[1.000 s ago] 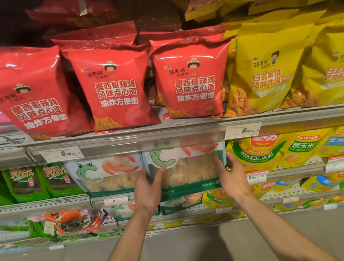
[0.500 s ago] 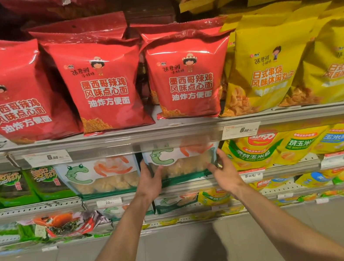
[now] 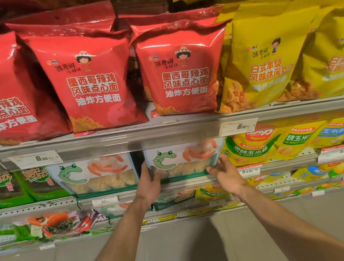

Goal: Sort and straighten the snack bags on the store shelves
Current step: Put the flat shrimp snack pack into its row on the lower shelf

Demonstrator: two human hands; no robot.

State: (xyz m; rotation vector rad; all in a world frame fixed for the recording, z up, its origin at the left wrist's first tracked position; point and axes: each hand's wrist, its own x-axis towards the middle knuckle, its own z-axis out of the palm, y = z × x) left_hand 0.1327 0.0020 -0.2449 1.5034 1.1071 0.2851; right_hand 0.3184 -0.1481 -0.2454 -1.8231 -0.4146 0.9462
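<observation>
Both forearms are extended toward the shelf edge (image 3: 189, 181). The shrimp-chip bag (image 3: 185, 159), white with a green frog print, is held upright on that shelf: left hand (image 3: 150, 184) is wrapped on its lower left edge, right hand (image 3: 225, 172) is set at its lower right corner with fingers spread, grip there not fully clear. A matching bag (image 3: 98, 175) is stood just left of it, corn snack bags (image 3: 252, 146) just right. Red noodle bags (image 3: 178, 69) are stacked on the shelf above.
</observation>
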